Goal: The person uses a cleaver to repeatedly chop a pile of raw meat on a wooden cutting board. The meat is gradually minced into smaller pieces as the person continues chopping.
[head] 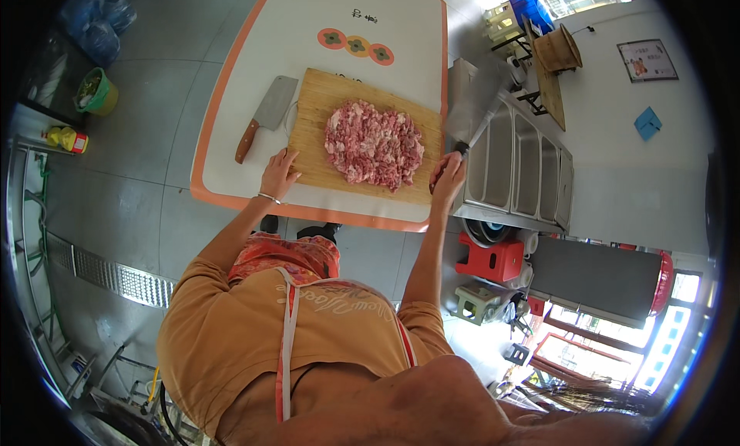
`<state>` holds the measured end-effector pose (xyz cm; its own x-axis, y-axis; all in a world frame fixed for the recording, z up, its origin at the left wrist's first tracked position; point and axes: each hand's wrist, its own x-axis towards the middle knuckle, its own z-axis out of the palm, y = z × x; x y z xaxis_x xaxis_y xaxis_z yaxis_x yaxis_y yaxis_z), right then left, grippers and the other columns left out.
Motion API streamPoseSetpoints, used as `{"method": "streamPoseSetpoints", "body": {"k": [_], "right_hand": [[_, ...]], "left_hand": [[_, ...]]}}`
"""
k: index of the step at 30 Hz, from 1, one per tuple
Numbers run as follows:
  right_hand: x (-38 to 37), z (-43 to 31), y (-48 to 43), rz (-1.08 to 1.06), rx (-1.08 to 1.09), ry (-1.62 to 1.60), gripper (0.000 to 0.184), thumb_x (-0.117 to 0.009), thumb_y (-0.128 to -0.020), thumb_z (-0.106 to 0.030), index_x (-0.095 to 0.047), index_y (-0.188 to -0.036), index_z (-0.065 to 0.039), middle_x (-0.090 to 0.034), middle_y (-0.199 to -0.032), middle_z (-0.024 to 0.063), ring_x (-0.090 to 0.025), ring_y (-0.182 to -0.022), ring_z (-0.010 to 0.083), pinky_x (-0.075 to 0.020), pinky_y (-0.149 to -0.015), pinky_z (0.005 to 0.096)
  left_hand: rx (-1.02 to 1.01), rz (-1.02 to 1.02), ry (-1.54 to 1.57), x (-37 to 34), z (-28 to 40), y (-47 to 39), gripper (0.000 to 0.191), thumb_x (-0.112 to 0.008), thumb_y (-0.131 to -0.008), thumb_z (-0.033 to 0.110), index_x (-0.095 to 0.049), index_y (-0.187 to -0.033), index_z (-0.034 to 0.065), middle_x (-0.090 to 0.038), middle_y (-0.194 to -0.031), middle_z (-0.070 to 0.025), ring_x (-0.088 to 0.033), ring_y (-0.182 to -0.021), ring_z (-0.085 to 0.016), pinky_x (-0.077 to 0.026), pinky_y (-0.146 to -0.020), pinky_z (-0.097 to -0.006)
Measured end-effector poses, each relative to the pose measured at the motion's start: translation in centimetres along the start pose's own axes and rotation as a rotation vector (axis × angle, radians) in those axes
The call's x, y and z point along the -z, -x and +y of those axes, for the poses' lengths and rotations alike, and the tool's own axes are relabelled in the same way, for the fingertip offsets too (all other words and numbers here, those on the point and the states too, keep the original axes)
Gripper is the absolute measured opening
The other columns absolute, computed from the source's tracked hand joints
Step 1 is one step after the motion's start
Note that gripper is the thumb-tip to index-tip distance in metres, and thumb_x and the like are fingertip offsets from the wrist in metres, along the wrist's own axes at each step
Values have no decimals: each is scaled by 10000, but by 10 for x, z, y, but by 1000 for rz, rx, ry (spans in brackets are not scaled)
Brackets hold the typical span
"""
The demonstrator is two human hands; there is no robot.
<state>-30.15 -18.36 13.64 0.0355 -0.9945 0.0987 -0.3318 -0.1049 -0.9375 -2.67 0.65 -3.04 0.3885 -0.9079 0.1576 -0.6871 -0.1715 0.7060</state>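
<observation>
Minced raw meat (373, 148) lies in a flat, rough-edged heap on a wooden cutting board (315, 110). My left hand (279, 174) rests at the board's near left edge, its fingers touching the wood. Beyond the right edge of the board, my right hand (448, 177) grips a knife (483, 113) by its handle. That knife's blade points away from me over the table's right side and is blurred, so its outline is unclear. A cleaver (276, 105) with a brown wooden handle lies flat on the table, left of the board.
The white table (248, 183) has an orange border. Close on its right stands a steel counter with several rectangular wells (488, 168). A red stool (491, 260) and a pale green stool (477, 303) are at the lower right. A green bin (97, 93) stands on the left floor.
</observation>
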Motion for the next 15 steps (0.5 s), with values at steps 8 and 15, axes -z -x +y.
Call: {"method": "streamPoseSetpoints", "body": {"k": [8, 15], "right_hand": [[4, 0, -3, -177, -234, 275, 305, -422, -972, -309, -435, -785, -69, -429, -524, 6, -391, -371, 95, -296, -341, 242], [-9, 3, 7, 50, -132, -180, 259, -414, -977, -323, -461, -829, -116, -376, -514, -19, -367, -371, 78, -249, -332, 231]], "left_hand": [[-12, -2, -7, 0, -1, -1, 641, -713, -753, 189, -427, -1323, 132, -444, -1298, -184, -464, -1124, -366, -426, -946, -419], [-28, 16, -37, -1, -1, -2, 642, -707, -751, 183, -426, -1326, 130, -445, -1302, -186, -461, -1132, -369, -428, -943, -420]]}}
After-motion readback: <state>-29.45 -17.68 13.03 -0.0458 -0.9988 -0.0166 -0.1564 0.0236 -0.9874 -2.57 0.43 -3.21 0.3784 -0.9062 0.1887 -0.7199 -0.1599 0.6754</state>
